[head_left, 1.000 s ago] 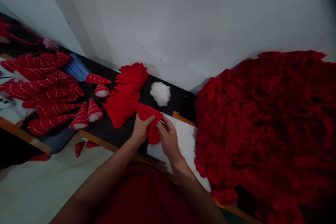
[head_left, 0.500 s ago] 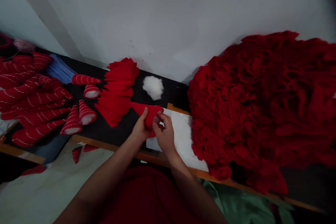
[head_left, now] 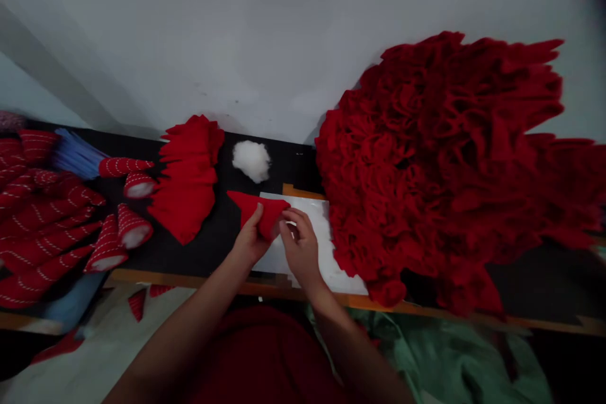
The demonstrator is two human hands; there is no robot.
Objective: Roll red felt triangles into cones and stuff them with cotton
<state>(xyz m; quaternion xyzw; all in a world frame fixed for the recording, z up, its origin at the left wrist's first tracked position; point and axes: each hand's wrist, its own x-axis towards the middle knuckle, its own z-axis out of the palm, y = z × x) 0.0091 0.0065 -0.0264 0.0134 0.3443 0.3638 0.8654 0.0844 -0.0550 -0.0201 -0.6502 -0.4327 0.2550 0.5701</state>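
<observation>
A red felt cone (head_left: 265,211) lies sideways in my hands, its pointed tip to the left. My left hand (head_left: 250,237) is closed round its lower side, thumb on top. The curled fingers of my right hand (head_left: 300,240) grip its wide right end; whether anything else is between them is hidden. Behind the cone sits a tuft of white stuffing (head_left: 252,161). A stack of flat red felt pieces (head_left: 187,180) lies to the left. Below my hands a white sheet (head_left: 324,233) covers part of the black tabletop (head_left: 199,252).
A large heap of red felt pieces (head_left: 416,189) rises on the right. Red cones with white stitched lines (head_left: 47,221) pile up on the left, some stuffed (head_left: 135,227), beside blue strips (head_left: 78,153). Green fabric (head_left: 426,353) hangs below the wooden table edge (head_left: 180,279).
The view has swung to the right, so the table items sit farther left. Both hands still hold the cone, and my right fingers have shifted slightly at its wide end.
</observation>
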